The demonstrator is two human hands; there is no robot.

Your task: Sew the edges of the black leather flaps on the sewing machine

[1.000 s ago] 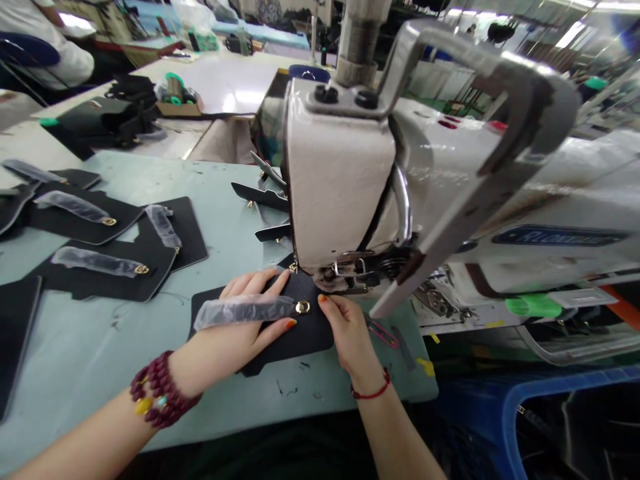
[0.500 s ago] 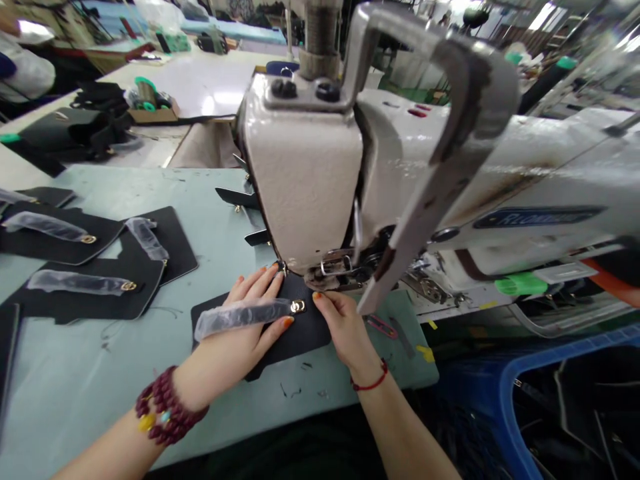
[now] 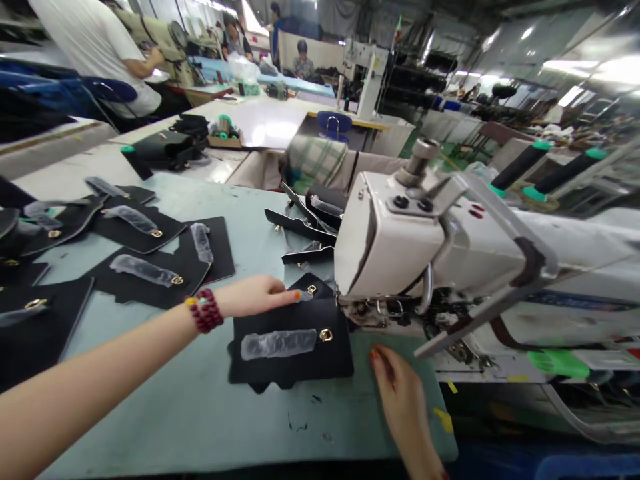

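Observation:
My left hand (image 3: 257, 295) reaches in from the left; one digit lies stretched over the rear black panel (image 3: 320, 287) beside its gold clasp, and the other fingertips are hidden. It seems to grip that panel's edge. In front lies another black panel (image 3: 300, 363), flat on the table, with a plastic-wrapped strap (image 3: 277, 344) and a gold clasp (image 3: 325, 335). Neither hand holds this front panel. My right hand (image 3: 395, 380) is right of it, fingers curled together; anything inside is hidden. The sewing machine head (image 3: 380, 233) stands behind, its needle area above the front panel's right corner.
More black panels with wrapped straps (image 3: 145, 270) spread over the left of the green table (image 3: 200, 420). Several pieces (image 3: 305, 227) stand left of the machine. Thread cones (image 3: 565, 173) stand at right. A person in white (image 3: 100, 47) sits at the back left.
My left hand has lifted off the front panel and moved back to the rear one. My right hand has come away from the front panel to the right. The view has tilted up and shifted.

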